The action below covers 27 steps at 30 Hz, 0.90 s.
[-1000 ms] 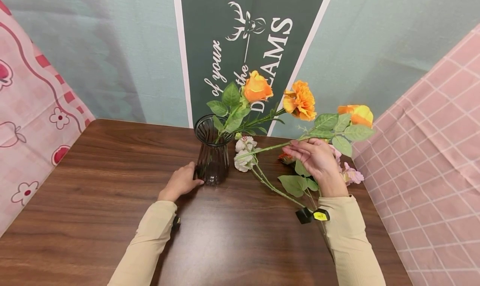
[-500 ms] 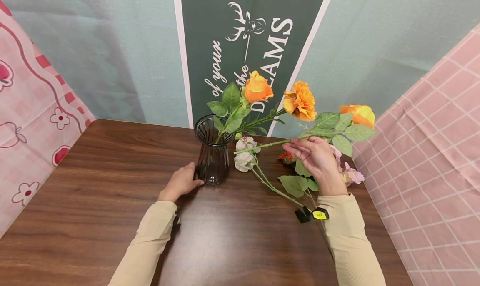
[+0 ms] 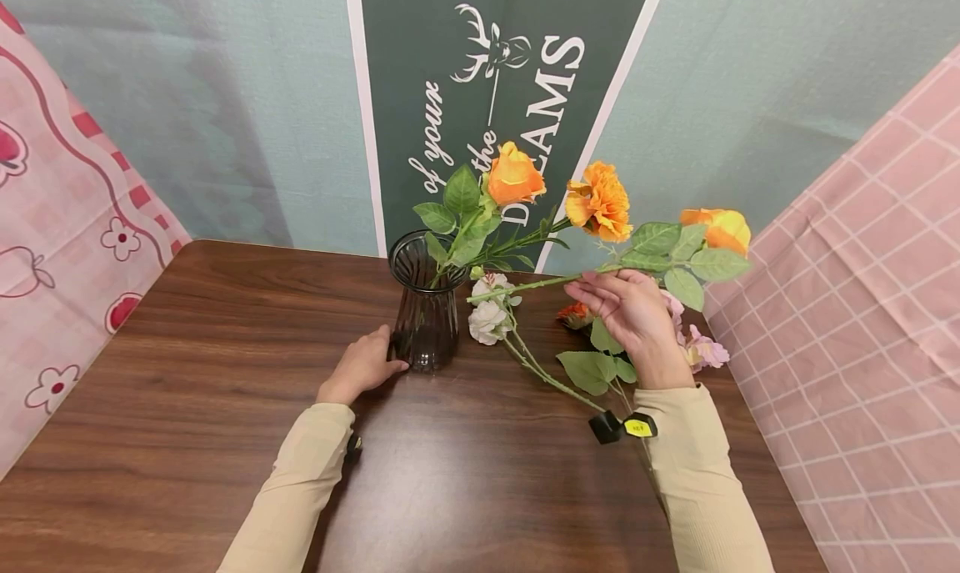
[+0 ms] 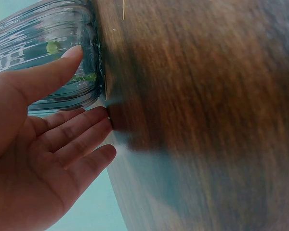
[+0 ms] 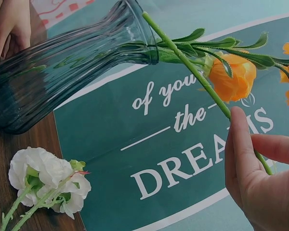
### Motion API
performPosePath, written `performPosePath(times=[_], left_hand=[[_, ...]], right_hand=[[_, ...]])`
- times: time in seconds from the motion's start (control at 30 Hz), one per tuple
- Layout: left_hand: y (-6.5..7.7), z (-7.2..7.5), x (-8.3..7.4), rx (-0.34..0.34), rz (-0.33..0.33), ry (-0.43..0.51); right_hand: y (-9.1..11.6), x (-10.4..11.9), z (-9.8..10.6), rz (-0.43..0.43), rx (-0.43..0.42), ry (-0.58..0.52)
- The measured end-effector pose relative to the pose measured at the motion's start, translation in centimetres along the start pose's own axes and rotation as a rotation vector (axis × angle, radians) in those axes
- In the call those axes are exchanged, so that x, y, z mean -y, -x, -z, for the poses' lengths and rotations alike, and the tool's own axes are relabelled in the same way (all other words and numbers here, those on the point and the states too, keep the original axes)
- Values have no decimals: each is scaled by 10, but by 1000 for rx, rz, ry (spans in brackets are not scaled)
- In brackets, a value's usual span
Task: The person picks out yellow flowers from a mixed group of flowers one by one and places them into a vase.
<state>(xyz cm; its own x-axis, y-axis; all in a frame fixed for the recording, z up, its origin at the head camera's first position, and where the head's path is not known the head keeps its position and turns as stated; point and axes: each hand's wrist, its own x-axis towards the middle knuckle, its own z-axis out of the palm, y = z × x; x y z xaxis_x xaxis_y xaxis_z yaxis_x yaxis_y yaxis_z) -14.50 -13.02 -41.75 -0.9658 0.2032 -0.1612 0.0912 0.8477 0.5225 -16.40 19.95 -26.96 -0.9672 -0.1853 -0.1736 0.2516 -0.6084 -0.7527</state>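
A dark, ribbed glass vase (image 3: 425,327) stands upright on the table, holding an orange rose (image 3: 515,175) and an orange carnation (image 3: 600,202) that lean right. My left hand (image 3: 363,363) touches the vase low on its left side; in the left wrist view the thumb lies across the glass and the fingers (image 4: 79,142) are fairly straight beside its base. My right hand (image 3: 633,319) pinches the green stem of a yellow-orange rose (image 3: 716,229) between thumb and fingers. In the right wrist view the bare stem end (image 5: 151,21) appears in front of the vase mouth, apart from it in the head view.
White flowers (image 3: 489,310) lie right of the vase, their stems running toward the right wrist. Pink flowers (image 3: 705,349), a reddish-orange bloom (image 3: 573,315) and green leaves (image 3: 588,371) lie partly hidden around my right hand. Fabric walls enclose the wooden table (image 3: 187,389).
The bare end of the rose stem has risen slightly, with my right hand nearly in the same spot. My left hand and the vase have not moved.
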Motion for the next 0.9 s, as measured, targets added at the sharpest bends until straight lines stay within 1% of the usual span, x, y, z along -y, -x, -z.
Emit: performPosePath(times=[0.1,0.13,0.37,0.6,0.9], left_hand=[[0,0,0,-2,1,-3],[-1,0,0,8,12,1],[-1,0,0,11,11,-19],[-2,-2,1,8,9,-23],[-2,-2,1,6,6,-27]], right_hand=[[0,0,0,2,6,-6],[-1,0,-1,1,6,-10],[-2,1,-2,2,3,-27],[-2,1,-3,12,14,-33],[-4,0,-4,20,4,-47]])
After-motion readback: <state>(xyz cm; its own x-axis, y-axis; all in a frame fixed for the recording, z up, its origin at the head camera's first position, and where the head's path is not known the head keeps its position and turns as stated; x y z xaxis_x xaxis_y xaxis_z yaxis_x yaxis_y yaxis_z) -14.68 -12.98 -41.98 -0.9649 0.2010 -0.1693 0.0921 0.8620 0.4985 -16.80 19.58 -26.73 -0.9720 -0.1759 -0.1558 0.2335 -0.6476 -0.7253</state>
